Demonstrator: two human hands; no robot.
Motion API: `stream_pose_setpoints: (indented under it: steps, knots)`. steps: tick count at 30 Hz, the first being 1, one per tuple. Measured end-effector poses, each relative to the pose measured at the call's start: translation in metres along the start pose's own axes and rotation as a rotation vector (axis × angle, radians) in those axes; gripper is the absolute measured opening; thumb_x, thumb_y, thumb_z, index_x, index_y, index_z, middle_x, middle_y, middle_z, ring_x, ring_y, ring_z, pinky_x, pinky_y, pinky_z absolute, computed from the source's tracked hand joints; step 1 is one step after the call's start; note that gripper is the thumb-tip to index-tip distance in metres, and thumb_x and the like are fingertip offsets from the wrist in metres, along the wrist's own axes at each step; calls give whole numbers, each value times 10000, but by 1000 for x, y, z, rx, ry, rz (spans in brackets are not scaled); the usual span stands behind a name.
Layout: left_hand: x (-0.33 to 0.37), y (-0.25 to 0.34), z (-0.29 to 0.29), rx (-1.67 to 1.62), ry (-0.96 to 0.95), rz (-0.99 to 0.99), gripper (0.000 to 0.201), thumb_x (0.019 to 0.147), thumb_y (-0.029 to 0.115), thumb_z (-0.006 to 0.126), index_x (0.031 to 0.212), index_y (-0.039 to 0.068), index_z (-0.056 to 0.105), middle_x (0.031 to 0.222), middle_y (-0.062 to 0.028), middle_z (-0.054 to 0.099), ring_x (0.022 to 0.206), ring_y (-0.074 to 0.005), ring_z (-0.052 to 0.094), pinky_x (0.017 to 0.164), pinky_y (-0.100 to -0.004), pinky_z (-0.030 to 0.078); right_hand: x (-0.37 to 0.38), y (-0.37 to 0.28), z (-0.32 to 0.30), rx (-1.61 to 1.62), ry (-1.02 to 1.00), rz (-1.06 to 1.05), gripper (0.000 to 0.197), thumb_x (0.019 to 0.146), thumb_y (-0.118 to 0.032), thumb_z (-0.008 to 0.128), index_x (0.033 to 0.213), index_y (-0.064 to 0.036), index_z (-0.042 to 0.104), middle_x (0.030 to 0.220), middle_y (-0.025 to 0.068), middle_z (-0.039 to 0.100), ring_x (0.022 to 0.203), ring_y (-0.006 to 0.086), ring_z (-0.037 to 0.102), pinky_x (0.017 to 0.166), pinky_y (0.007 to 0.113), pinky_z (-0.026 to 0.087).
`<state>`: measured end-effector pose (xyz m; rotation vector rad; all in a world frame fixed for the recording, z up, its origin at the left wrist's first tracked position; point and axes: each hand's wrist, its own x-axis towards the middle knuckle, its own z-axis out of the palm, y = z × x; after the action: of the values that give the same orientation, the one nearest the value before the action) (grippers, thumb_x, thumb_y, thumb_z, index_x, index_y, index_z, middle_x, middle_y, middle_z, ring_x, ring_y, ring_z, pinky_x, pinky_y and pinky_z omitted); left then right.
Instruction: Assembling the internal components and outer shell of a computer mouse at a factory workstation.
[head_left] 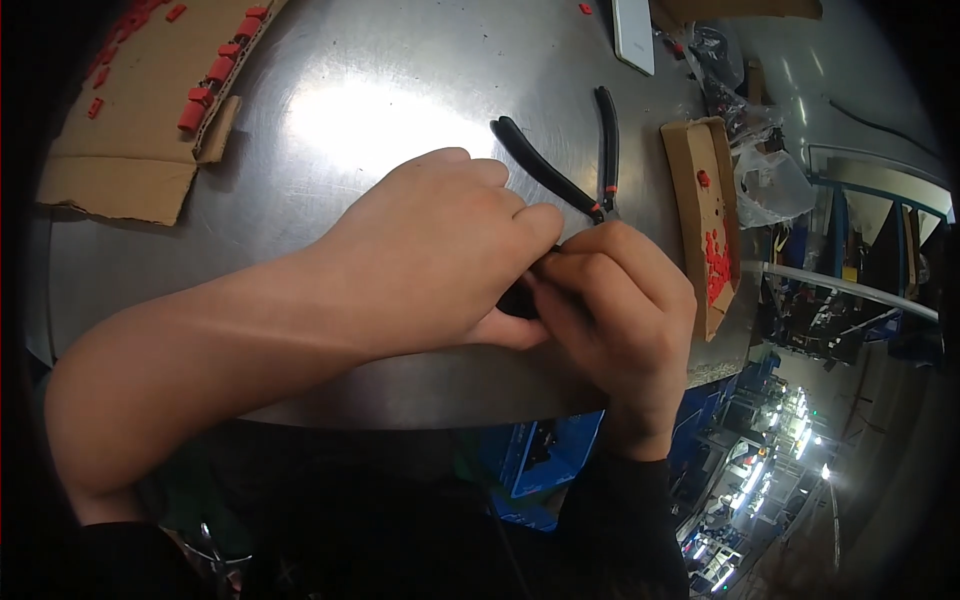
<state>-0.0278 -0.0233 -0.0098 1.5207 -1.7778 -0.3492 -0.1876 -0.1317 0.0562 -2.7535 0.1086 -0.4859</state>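
My left hand (440, 245) and my right hand (630, 305) meet over a shiny metal table (390, 80), their fingertips close together. Both are closed, with the fingers curled in toward each other. Between them shows a small dark thing (517, 299), mostly covered by the fingers, so its kind cannot be made out. Just beyond the hands lie pliers (548, 172) with black handles spread apart and red bands near the joint. The jaws of the pliers are hidden behind my right hand.
At the left, a cardboard tray (125, 185) carries red plastic parts (220, 70) along its edge. A narrow cardboard box (686, 185) with small red pieces (717, 265) stands at the right. Farther off are a phone (634, 40) and clear plastic bags (775, 188). Below the table edge sits a blue bin (520, 465).
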Motion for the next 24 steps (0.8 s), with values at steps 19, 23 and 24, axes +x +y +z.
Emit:
stream_pose_setpoints:
  steps: [19,23,24]
  knots:
    - [0,2,-6,4,26,-7,478,734,468,854,833,81,592,777,-108,602,796,-318,588,750,-437,477,3,6,-18,162,-173,135,206,791,-18,796,984,-29,727,832,91,641,708,261,667,618,350,530]
    - [3,7,-11,42,-76,-36,496,762,479,839,948,57,655,814,-112,673,873,-298,660,854,-416,517,-2,-3,-20,219,-218,262,182,799,-6,719,976,25,745,754,104,641,675,204,654,603,308,491]
    - [3,7,-10,45,-60,-33,491,752,471,844,942,61,653,806,-113,667,860,-303,654,851,-421,516,-5,-3,-18,231,-172,236,209,809,-27,705,1006,30,745,733,105,633,657,200,647,593,303,480]
